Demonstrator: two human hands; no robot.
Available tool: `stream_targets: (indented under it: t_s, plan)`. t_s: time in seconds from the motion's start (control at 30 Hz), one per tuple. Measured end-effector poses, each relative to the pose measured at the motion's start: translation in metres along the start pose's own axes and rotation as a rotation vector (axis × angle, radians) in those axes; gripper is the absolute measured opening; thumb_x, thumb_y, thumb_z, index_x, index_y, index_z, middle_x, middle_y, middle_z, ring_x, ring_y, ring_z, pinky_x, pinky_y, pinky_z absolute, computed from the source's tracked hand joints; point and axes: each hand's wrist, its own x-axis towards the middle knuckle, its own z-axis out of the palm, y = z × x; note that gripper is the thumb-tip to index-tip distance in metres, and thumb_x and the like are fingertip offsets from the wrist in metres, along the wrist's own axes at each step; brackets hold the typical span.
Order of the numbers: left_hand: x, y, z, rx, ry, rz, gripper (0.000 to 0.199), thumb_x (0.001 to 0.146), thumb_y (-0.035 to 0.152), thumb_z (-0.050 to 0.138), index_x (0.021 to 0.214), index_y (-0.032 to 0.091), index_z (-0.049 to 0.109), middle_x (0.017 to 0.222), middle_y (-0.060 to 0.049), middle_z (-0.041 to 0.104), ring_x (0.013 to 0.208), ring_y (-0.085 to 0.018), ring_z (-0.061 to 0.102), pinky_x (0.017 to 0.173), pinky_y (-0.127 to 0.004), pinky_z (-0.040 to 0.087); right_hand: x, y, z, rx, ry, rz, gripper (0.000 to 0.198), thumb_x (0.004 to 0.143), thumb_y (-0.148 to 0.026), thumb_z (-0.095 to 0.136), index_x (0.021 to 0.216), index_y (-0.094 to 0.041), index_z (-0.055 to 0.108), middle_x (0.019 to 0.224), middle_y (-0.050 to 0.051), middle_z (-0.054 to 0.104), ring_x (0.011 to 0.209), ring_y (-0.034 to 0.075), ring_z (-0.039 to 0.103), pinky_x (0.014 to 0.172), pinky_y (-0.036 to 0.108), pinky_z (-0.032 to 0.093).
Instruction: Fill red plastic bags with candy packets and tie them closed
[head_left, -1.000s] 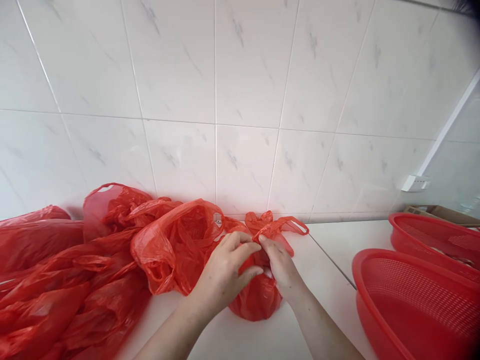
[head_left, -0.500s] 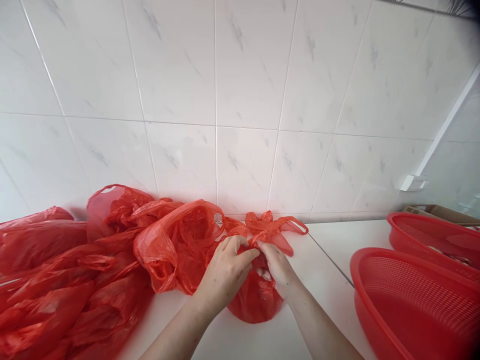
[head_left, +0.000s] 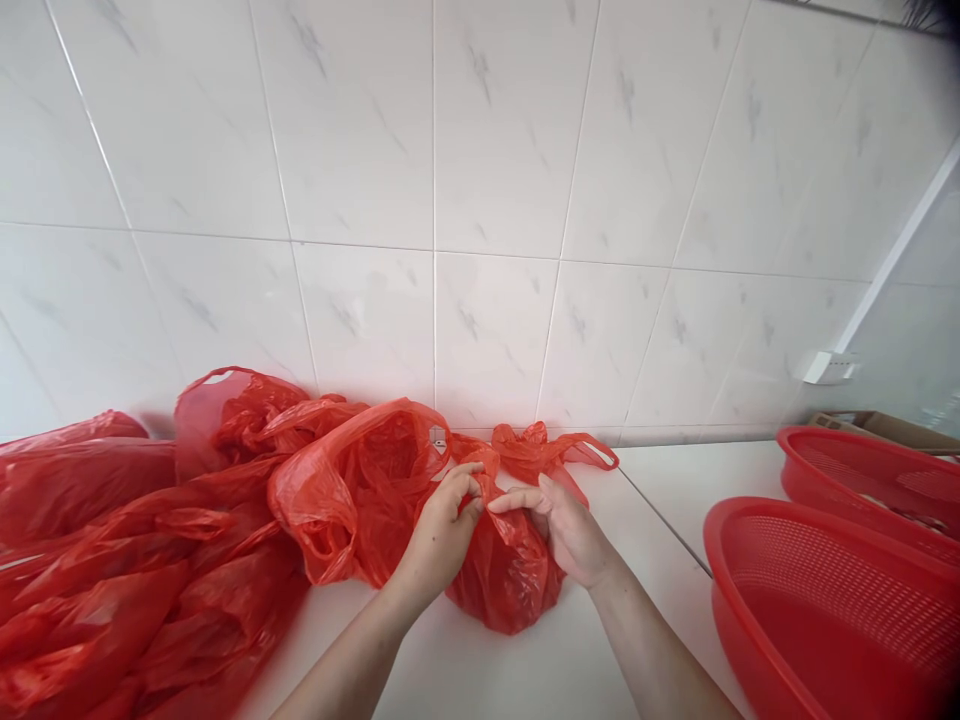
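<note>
A filled red plastic bag [head_left: 510, 590] sits on the white table, its gathered top between my two hands. My left hand [head_left: 448, 525] pinches that top with thumb and forefinger. On the other side, my right hand [head_left: 566, 530] has its index finger stretched across the gathered plastic and its thumb raised, while the remaining fingers curl against the bag and are partly hidden. What the bag contains does not show clearly through the plastic. Another red bag [head_left: 536, 450] with a loop handle lies just behind my hands.
Crumpled red plastic bags [head_left: 150, 560] are heaped on the left. At right stand a red perforated basket [head_left: 825, 570] and a second red basket [head_left: 847, 465] with some items inside. A cardboard box [head_left: 885, 428] is behind them. A tiled wall [head_left: 495, 340] borders the table [head_left: 667, 475].
My hands have moved slightly apart at the bag's top. My right index finger now stretches leftward and the thumb has lifted. The bag's body has shifted and creased a little.
</note>
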Motion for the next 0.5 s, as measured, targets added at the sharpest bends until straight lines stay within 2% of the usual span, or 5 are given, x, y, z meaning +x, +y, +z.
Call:
stream_targets:
  t_s: [0.13, 0.23, 0.3, 0.4, 0.5]
  plan:
    - [-0.001, -0.002, 0.004, -0.048, -0.055, -0.079, 0.017, 0.09, 0.023, 0.035, 0.075, 0.022, 0.041, 0.07, 0.002, 0.049, 0.066, -0.014, 0.05, 0.06, -0.025, 0.043, 0.002, 0.007, 0.0, -0.286, 0.023, -0.077, 0.018, 0.075, -0.026, 0.058, 0.091, -0.021, 0.066, 0.086, 0.0, 0.063, 0.078, 0.014, 0.054, 0.073, 0.027, 0.042]
    - [-0.003, -0.002, 0.007, -0.033, -0.063, -0.098, 0.017, 0.09, 0.022, 0.034, 0.074, 0.022, 0.04, 0.067, 0.004, 0.045, 0.062, -0.013, 0.045, 0.057, -0.023, 0.038, 0.008, 0.018, 0.002, -0.464, 0.222, -0.08, 0.036, 0.069, -0.014, 0.055, 0.102, -0.027, 0.06, 0.077, -0.004, 0.058, 0.07, 0.013, 0.052, 0.068, 0.027, 0.041]
    - [-0.004, -0.001, 0.008, -0.007, -0.079, -0.088, 0.016, 0.089, 0.022, 0.035, 0.074, 0.022, 0.041, 0.066, 0.004, 0.046, 0.061, -0.013, 0.044, 0.056, -0.023, 0.037, 0.011, 0.023, 0.003, -0.544, 0.321, -0.082, 0.037, 0.07, -0.014, 0.051, 0.103, -0.028, 0.062, 0.079, -0.002, 0.059, 0.075, 0.015, 0.054, 0.073, 0.03, 0.041]
    - [-0.005, 0.0, 0.008, 0.067, -0.088, -0.049, 0.016, 0.088, 0.02, 0.036, 0.075, 0.022, 0.044, 0.069, 0.003, 0.051, 0.064, -0.015, 0.048, 0.059, -0.025, 0.038, 0.012, 0.024, 0.004, -0.512, 0.297, -0.07, 0.037, 0.073, -0.013, 0.044, 0.099, -0.025, 0.067, 0.089, 0.002, 0.065, 0.086, 0.018, 0.058, 0.08, 0.034, 0.043]
    - [-0.004, -0.003, 0.008, 0.168, -0.073, 0.005, 0.017, 0.088, 0.017, 0.038, 0.073, 0.022, 0.045, 0.071, 0.0, 0.055, 0.068, -0.018, 0.05, 0.064, -0.03, 0.039, 0.01, 0.02, 0.003, -0.417, 0.171, -0.039, 0.037, 0.075, -0.014, 0.043, 0.099, -0.023, 0.07, 0.087, 0.003, 0.069, 0.082, 0.017, 0.062, 0.076, 0.032, 0.048]
